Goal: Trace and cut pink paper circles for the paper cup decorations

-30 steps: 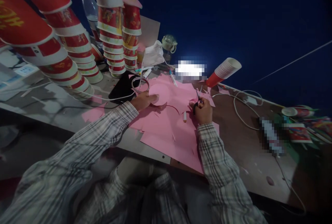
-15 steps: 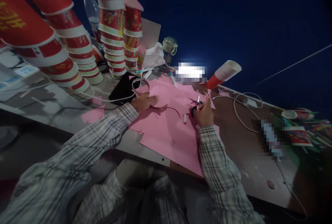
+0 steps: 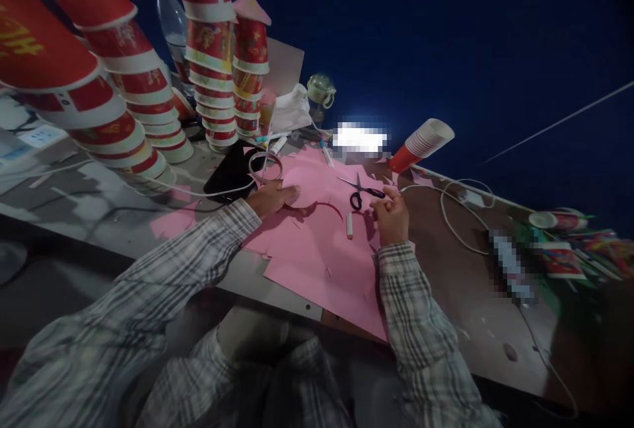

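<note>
The left hand (image 3: 269, 199) grips the disc (image 3: 311, 183) by its left edge, thumb on top. The right hand (image 3: 393, 219) is loosely open, fingers half curled. Between the hands, the scissors (image 3: 360, 189) lie on pink paper (image 3: 317, 249), blades apart, just beside the right hand (whether touching, I cannot tell) and near the disc.

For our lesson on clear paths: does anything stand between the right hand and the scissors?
Nothing visible does: the scissors lie open on the pink paper, close beside the right hand; whether they touch is unclear.
</note>
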The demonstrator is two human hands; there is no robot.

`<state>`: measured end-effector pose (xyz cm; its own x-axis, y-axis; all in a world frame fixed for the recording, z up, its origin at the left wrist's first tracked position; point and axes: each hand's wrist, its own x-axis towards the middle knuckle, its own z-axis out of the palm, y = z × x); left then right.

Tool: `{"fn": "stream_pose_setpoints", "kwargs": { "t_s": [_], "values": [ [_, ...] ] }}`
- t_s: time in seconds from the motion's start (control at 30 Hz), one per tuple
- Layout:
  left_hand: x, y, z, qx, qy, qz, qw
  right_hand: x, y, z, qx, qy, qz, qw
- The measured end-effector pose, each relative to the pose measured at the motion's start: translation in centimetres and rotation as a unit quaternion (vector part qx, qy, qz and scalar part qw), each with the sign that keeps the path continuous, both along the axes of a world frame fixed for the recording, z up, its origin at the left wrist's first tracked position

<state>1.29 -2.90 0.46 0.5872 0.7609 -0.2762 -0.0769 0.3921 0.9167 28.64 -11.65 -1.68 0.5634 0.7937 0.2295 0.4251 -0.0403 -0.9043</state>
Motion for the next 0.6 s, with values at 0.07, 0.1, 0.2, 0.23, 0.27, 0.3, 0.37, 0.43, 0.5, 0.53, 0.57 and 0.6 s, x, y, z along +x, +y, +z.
{"fn": "stream_pose_setpoints", "kwargs": {
  "t_s": [0.07, 0.1, 0.2, 0.23, 0.27, 0.3, 0.37, 0.43, 0.5, 0.53, 0.57, 0.6],
  "values": [
    [0.0, -0.1, 0.0, -0.014, -0.011, 0.009, 1.000, -0.7, -0.2, 0.4, 0.027, -0.016, -0.017, 0.999],
    [0.0, -0.1, -0.1, -0.020, -0.015, 0.012, 1.000, -1.3, -0.4, 0.6, 0.034, -0.019, -0.011, 0.999],
    [0.1, -0.1, -0.2, -0.024, -0.023, 0.013, 0.999, -2.9, -0.8, 1.3, 0.047, -0.068, 0.042, 0.996],
    [0.1, -0.2, -0.2, -0.023, -0.025, 0.013, 0.999, -3.4, -1.0, 1.5, 0.053, -0.096, 0.059, 0.992],
    [0.1, -0.2, -0.1, -0.023, -0.027, 0.015, 0.999, -3.8, -1.1, 1.6, 0.060, -0.124, 0.072, 0.988],
    [0.1, -0.3, -0.1, -0.023, -0.030, 0.017, 0.999, -4.1, -1.3, 1.7, 0.066, -0.149, 0.083, 0.983],
    [0.2, -0.5, 0.2, -0.022, -0.032, 0.011, 0.999, -4.6, -1.6, 1.8, 0.076, -0.176, 0.096, 0.977],
    [0.2, -0.8, 0.5, -0.015, -0.033, -0.009, 0.999, -5.2, -1.9, 1.9, 0.079, -0.174, 0.102, 0.976],
    [0.2, -1.1, 0.7, -0.007, -0.034, -0.033, 0.999, -5.8, -2.2, 1.9, 0.081, -0.156, 0.111, 0.978],
    [0.2, -1.3, 0.8, -0.003, -0.035, -0.047, 0.998, -6.1, -2.3, 1.9, 0.081, -0.145, 0.117, 0.979],
    [0.2, -1.5, 0.8, 0.000, -0.038, -0.063, 0.997, -6.3, -2.4, 1.9, 0.081, -0.134, 0.124, 0.980],
    [0.2, -1.6, 0.9, 0.004, -0.043, -0.082, 0.996, -6.6, -2.4, 1.8, 0.081, -0.124, 0.129, 0.981]
  ]
}}
